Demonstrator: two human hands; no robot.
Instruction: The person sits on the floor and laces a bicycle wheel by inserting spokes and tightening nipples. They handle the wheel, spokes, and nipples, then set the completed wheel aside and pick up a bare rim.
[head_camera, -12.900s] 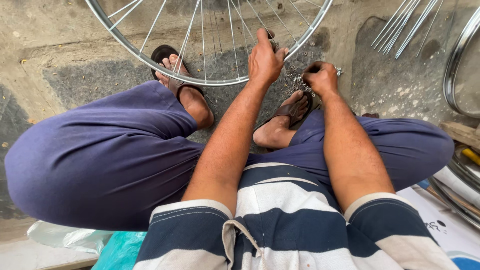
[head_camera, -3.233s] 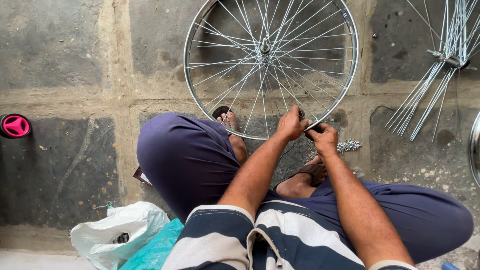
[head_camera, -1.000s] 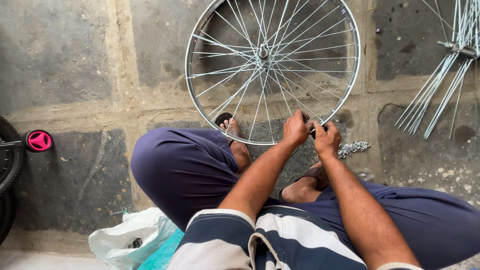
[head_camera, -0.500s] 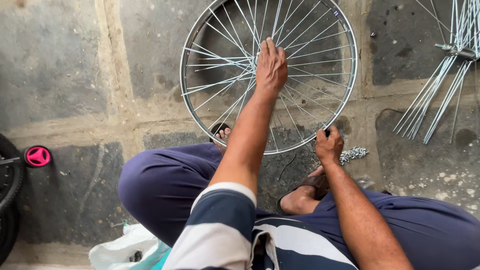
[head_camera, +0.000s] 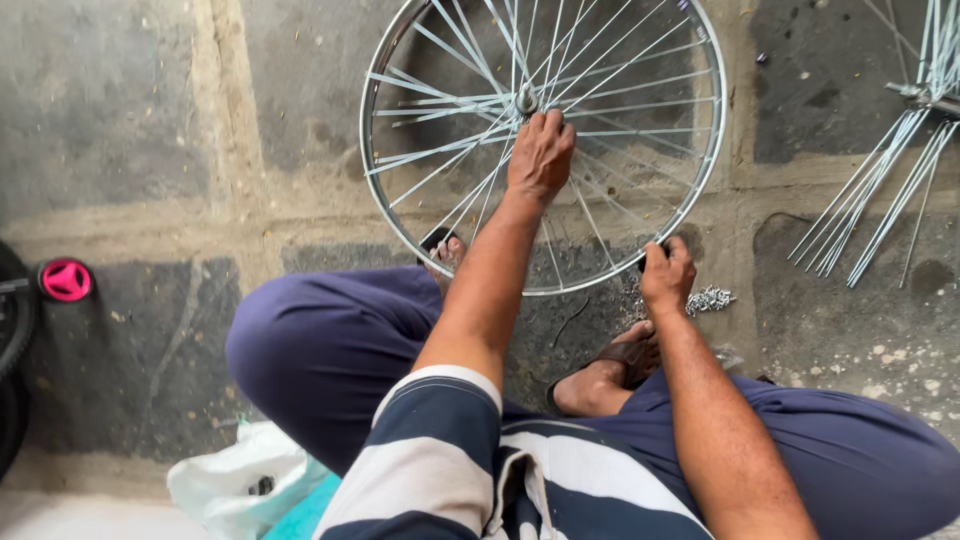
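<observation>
Soft, even daylight, moderately bright; no clear direction. Shadows faint, diffuse, darkest under legs. Small bright glints on metal wheel rim (head_camera: 385, 215) and loose spokes (head_camera: 880, 190) at right. Focus sharp across floor (head_camera: 150, 150) and wheel. Striped shirt (head_camera: 470, 470) at bottom slightly soft. Mild wide-angle stretching toward edges.

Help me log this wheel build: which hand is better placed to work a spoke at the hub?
Probably the left hand: its fingers touch the hub. The right hand rests at the rim.
</observation>
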